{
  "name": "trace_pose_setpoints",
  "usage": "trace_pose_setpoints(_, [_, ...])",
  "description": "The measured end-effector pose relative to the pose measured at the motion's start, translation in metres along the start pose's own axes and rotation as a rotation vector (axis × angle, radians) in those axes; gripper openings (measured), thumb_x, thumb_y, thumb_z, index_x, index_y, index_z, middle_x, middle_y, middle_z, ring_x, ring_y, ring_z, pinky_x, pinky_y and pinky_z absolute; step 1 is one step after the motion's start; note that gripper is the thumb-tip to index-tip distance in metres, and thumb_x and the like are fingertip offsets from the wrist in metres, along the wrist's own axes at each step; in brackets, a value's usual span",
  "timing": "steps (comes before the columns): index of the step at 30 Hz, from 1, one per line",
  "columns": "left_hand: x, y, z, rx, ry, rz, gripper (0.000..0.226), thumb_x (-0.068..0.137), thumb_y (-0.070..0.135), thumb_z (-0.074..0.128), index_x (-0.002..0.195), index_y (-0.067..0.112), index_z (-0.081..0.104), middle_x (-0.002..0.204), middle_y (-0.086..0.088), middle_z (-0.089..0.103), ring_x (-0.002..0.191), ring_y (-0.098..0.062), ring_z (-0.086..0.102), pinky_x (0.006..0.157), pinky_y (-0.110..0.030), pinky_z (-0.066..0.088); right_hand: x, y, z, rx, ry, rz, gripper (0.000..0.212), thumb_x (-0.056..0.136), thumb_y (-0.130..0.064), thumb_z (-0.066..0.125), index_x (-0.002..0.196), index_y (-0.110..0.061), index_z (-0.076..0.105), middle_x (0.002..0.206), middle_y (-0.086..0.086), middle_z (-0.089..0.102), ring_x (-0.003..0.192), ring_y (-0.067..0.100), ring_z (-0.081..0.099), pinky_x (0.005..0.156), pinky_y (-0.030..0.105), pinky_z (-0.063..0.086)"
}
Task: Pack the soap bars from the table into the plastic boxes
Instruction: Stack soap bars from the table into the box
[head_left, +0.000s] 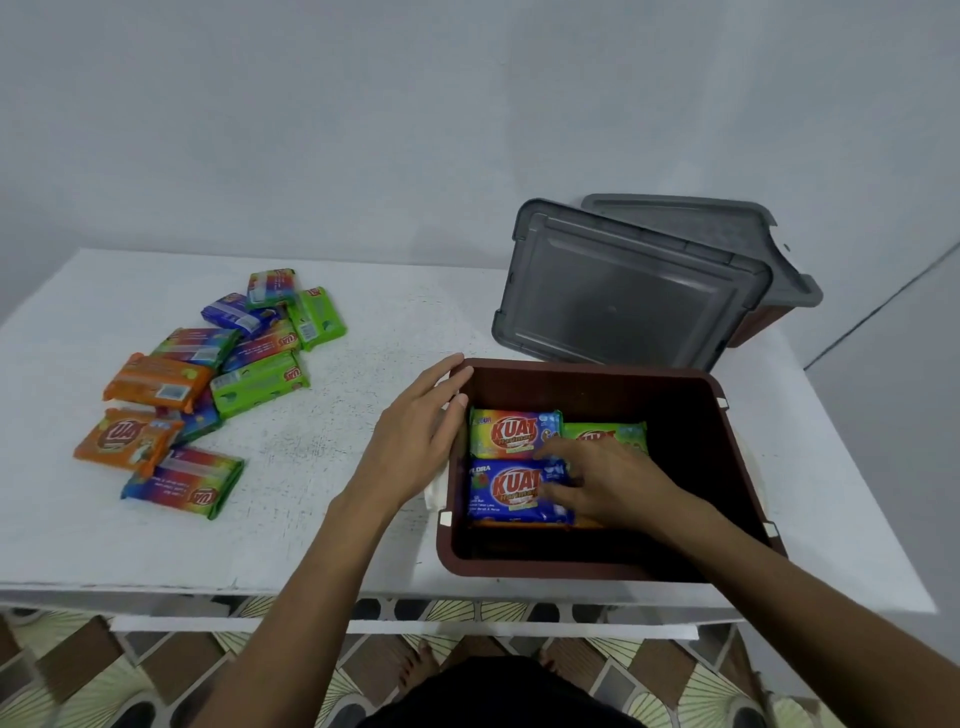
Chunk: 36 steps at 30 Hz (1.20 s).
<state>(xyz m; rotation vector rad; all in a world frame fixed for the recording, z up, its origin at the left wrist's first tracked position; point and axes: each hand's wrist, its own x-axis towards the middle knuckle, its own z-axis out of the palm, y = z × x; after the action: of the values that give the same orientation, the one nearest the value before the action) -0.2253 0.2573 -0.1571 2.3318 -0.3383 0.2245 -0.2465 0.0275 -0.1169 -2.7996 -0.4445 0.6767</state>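
The left hand (415, 441) lies flat, fingers (441, 376) straight, on the 9 o'clock rim of the brown plastic box (597, 366). Inside the box, the right hand (608, 483) curls thumb and fingers (553, 491) around the 3 o'clock end of a blue soap bar (506, 488). At its 12 o'clock lie a rainbow bar (511, 431) and a green bar (608, 434). The loose soap bars (208, 384) lie in a heap on the worktop (337, 467), at the box's 9 o'clock.

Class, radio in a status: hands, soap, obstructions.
Left hand rests on rim of brown plastic box. Right hand pinches blue-wrapped soap bar inside. Loose wrapped bars on white table; nothing blocking.
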Motion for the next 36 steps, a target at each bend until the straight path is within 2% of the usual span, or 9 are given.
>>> trace_pose_setpoints(3, [-0.006,-0.002,-0.002,0.016,-0.024,0.000,0.044,0.101,0.040,0.035,0.142,0.027,0.046,0.153,0.012,0.033,0.134,-0.001,0.033,0.107,-0.024,0.030,0.002,-0.008,-0.012,-0.004,0.071,0.012,0.048,0.093,-0.047,0.056,0.137,-0.033,0.044,0.128,0.000,0.063,0.103,0.014,0.065,0.080,0.032,0.058])
trace_pose_setpoints(7, [-0.016,-0.013,-0.012,0.006,-0.074,-0.027,0.045,0.098,0.051,0.033,0.141,0.041,0.041,0.151,0.012,0.035,0.137,-0.005,0.032,0.108,-0.026,0.029,0.010,-0.025,-0.036,0.055,0.156,-0.033,0.044,0.093,-0.046,0.056,0.134,-0.033,0.047,0.117,-0.005,0.064,0.087,0.005,0.060,0.073,0.026,0.054])
trace_pose_setpoints(11, [-0.030,-0.039,-0.034,0.036,-0.042,-0.070,0.042,0.097,0.049,0.042,0.137,0.036,0.049,0.142,0.011,0.045,0.130,-0.006,0.041,0.104,-0.025,0.033,0.030,-0.050,-0.055,0.095,0.346,-0.142,0.035,0.093,-0.042,0.058,0.126,-0.030,0.057,0.095,-0.007,0.069,0.080,0.006,0.062,0.071,0.026,0.053])
trace_pose_setpoints(15, [-0.040,-0.076,-0.070,0.167,0.014,-0.164,0.044,0.093,0.050,0.042,0.131,0.031,0.055,0.138,0.008,0.050,0.127,-0.010,0.044,0.101,-0.024,0.033,0.067,-0.085,-0.062,0.095,0.416,-0.242,0.033,0.094,-0.040,0.056,0.123,-0.027,0.058,0.099,-0.003,0.071,0.079,0.010,0.065,0.077,0.035,0.057])
trace_pose_setpoints(20, [-0.047,-0.124,-0.117,0.310,0.124,-0.315,0.035,0.096,0.035,0.053,0.128,0.024,0.058,0.135,0.000,0.054,0.124,-0.019,0.047,0.099,-0.034,0.039,0.127,-0.139,-0.050,0.051,0.323,-0.367,0.037,0.095,-0.039,0.054,0.130,-0.026,0.055,0.115,0.001,0.062,0.091,0.011,0.055,0.080,0.029,0.045])
trace_pose_setpoints(24, [-0.050,-0.162,-0.149,0.387,0.185,-0.407,0.034,0.092,0.027,0.059,0.126,0.019,0.059,0.124,-0.006,0.059,0.109,-0.026,0.054,0.085,-0.036,0.042,0.173,-0.184,-0.033,-0.027,0.224,-0.490,0.046,0.095,-0.036,0.055,0.138,-0.020,0.049,0.134,0.005,0.055,0.117,0.022,0.054,0.096,0.032,0.041])
trace_pose_setpoints(26, [-0.050,-0.182,-0.159,0.427,0.190,-0.485,0.037,0.092,0.030,0.058,0.127,0.019,0.058,0.125,-0.008,0.058,0.107,-0.029,0.053,0.084,-0.038,0.044,0.195,-0.202,-0.021,-0.060,0.180,-0.531,0.049,0.095,-0.035,0.055,0.141,-0.019,0.047,0.138,0.007,0.052,0.125,0.026,0.050,0.101,0.037,0.042])
trace_pose_setpoints(29, [-0.046,-0.206,-0.170,0.477,0.176,-0.611,0.046,0.090,0.041,0.057,0.131,0.022,0.053,0.139,-0.008,0.049,0.120,-0.034,0.047,0.094,-0.048,0.044,0.223,-0.223,-0.004,-0.124,0.110,-0.559,0.054,0.093,-0.034,0.058,0.143,-0.019,0.043,0.141,0.009,0.049,0.127,0.031,0.046,0.102,0.043,0.043])
trace_pose_setpoints(36, [-0.028,-0.234,-0.177,0.445,0.103,-0.771,0.079,0.079,0.073,0.051,0.143,0.029,0.033,0.155,-0.009,0.025,0.140,-0.034,0.026,0.110,-0.053,0.025,0.263,-0.240,0.022,-0.311,0.074,-0.596,0.066,0.092,-0.040,0.058,0.149,-0.017,0.033,0.152,0.007,0.036,0.138,0.030,0.031,0.111,0.043,0.033])
